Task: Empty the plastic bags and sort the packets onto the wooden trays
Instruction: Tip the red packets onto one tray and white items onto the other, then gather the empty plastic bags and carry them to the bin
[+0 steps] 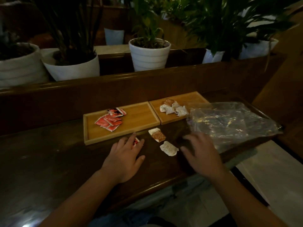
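Two wooden trays lie side by side on a dark wooden ledge. The left tray (141, 115) holds several red packets (110, 120). The right tray (193, 98) holds several white and brown packets (173, 108). A crumpled clear plastic bag (232, 122) lies at the right, overlapping the right tray's corner. On the ledge in front of the trays lie a brown-and-white packet (157, 135) and a white packet (168, 148). My left hand (124, 158) rests flat with its fingers over a red packet (136, 141). My right hand (201, 154), blurred, hovers with fingers spread just right of the white packet.
Several potted plants in white pots (149, 53) stand on a higher shelf behind a raised wooden rail (114, 81). The ledge's front edge (164, 182) runs near my wrists, with a pale floor (270, 174) below at the right.
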